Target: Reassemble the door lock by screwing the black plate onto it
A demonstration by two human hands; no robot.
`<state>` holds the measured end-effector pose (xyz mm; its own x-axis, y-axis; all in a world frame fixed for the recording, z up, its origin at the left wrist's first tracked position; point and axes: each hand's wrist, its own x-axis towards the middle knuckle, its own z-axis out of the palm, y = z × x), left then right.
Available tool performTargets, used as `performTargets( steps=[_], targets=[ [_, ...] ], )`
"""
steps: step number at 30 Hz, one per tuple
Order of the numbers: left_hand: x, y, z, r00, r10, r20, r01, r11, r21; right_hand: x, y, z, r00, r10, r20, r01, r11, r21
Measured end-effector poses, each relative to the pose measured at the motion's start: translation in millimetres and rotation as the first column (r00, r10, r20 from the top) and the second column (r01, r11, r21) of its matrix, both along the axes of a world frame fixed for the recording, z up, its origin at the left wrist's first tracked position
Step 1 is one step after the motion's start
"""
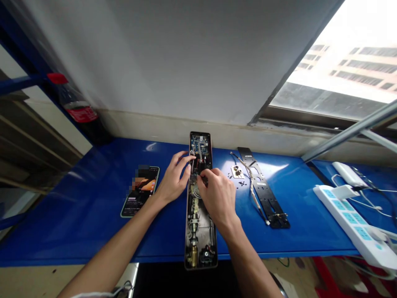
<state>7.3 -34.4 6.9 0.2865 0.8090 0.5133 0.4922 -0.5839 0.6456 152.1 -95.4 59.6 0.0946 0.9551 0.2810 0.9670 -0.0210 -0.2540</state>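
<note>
A long, narrow open housing (pixel 201 225) full of electronics lies lengthwise in front of me, its near end over the table edge. Inside it are a circuit board (pixel 203 145) at the far end, thin wires, and a brass cylinder (pixel 194 256) at the near end. My left hand (pixel 175 178) is at the housing's left side, fingers apart, with the fingertips by the wires. Over the middle of the housing, my right hand (pixel 218 192) is closed, thumb and index finger together inside it. Whatever the right fingertips pinch is hidden.
A phone (pixel 141 192) lies left on the blue table (pixel 93 211). To the right are a black perforated plate (pixel 263 190), a wrapped cable (pixel 252 186), a small square part (pixel 237 171) and several screws (pixel 242 183). A power strip (pixel 347 219) and cola bottle (pixel 77 107) stand farther out.
</note>
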Motion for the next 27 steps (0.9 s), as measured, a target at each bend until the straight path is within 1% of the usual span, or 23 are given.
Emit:
performTargets(
  steps=[5,14,18,23,27],
  targets=[
    [3.7,-2.2,-2.2,0.998,-0.011,0.059,0.014,0.999,-0.040,-1.1,4.9,-3.0,1.000,0.016,-0.008,-0.016,1.000,0.001],
    [4.1,-2.4,-3.8,0.995,-0.020,0.095,0.025,0.998,-0.058,-1.4,8.1,-1.7,0.998,0.054,-0.026,-0.055,0.998,-0.015],
    [4.0,-2.7,-2.6,0.995,-0.020,0.099,0.027,0.997,-0.071,3.0,10.0,-5.5,0.995,0.075,-0.060,-0.072,0.996,0.056],
    [3.7,-2.8,-1.8,0.995,-0.021,0.099,0.029,0.996,-0.080,6.6,12.2,-9.3,0.980,0.155,-0.122,-0.142,0.984,0.109],
    [4.2,-2.6,-1.8,0.995,-0.022,0.098,0.029,0.996,-0.079,8.5,13.2,-6.2,0.979,0.147,-0.141,-0.128,0.982,0.137]
  ],
)
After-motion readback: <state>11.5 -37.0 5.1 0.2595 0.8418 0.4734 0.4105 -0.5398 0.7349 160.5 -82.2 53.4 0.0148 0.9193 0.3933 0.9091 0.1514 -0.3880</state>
